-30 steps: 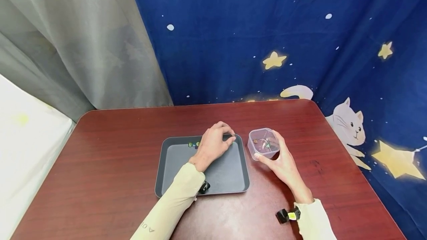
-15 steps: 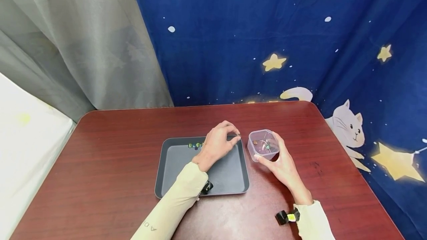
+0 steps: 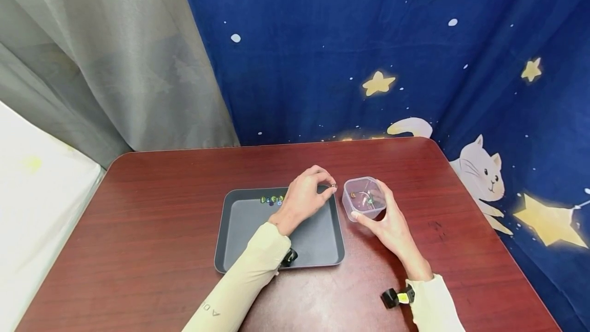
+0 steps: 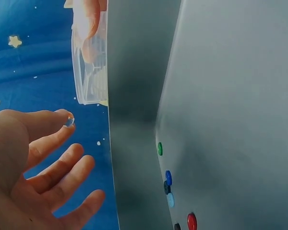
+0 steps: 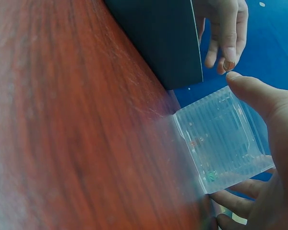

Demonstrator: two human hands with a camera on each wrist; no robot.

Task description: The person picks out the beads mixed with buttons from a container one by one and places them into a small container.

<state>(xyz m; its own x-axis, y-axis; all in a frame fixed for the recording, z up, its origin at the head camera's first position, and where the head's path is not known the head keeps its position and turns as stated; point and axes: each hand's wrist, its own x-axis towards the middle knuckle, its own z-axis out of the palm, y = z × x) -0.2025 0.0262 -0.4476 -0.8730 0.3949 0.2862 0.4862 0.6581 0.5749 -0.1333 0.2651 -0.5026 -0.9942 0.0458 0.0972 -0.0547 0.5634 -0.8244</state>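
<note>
My left hand (image 3: 304,196) pinches a small glass gem (image 4: 68,121) between thumb and index finger. Its other fingers are spread in the left wrist view. The hand is above the right rim of a dark grey tray (image 3: 318,242), just left of a clear plastic container (image 5: 221,136). My right hand (image 3: 394,227) grips that container from the right, thumb at the near side. Inside it lie an orange-brown gem (image 3: 353,195) and a green gem (image 5: 211,176). Along the tray's far side sit several coloured gems (image 3: 269,200), including a red gem (image 4: 192,221); my left hand partly hides that side.
The tray and container stand on a reddish-brown wooden table (image 3: 161,219). Behind it hang a blue star-patterned curtain (image 3: 313,65) and a grey curtain (image 3: 133,65). A black wrist camera (image 3: 391,298) sits on the right wrist.
My left hand has moved right with the pinched gem, from above the tray's far right corner towards the container. More gems show behind it. The right hand and container have stayed put.
</note>
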